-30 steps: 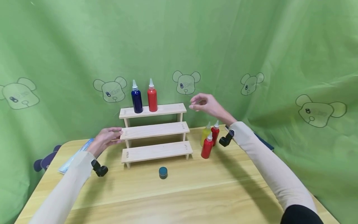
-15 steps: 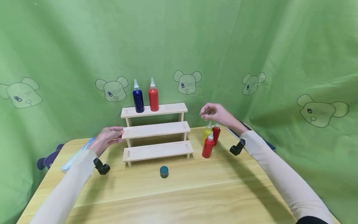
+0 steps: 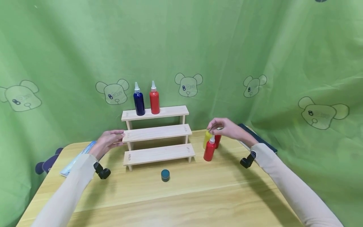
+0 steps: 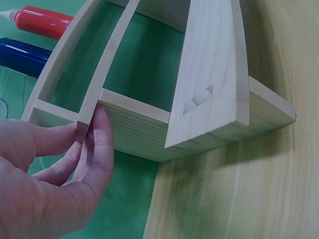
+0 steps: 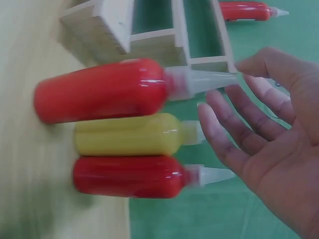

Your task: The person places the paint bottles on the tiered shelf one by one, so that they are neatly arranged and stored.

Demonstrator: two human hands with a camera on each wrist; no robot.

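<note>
Well, the left hand had the wooden rack pinched by the end of its middle board, thumb to one face and fingers to the other. Over on the far side, the right hand hung at the nozzles, fingers loosely curved, thumb parted from them — whether a fingertip brushed any plastic, one could not tell. Beneath it stood three smooth, round-shouldered bottles, all upright: the front red bottle, the yellow bottle and the rear red bottle, close together beside the rack. And what surfaces — pale planed wood, fine straight grain, three flat steps rising toward a creased green curtain. Up top sat a glossy dark blue bottle and a bright red bottle, cone-tipped, slightly apart. Down in front, a squat round jar rested on the streaky, wood-grained table.
</note>
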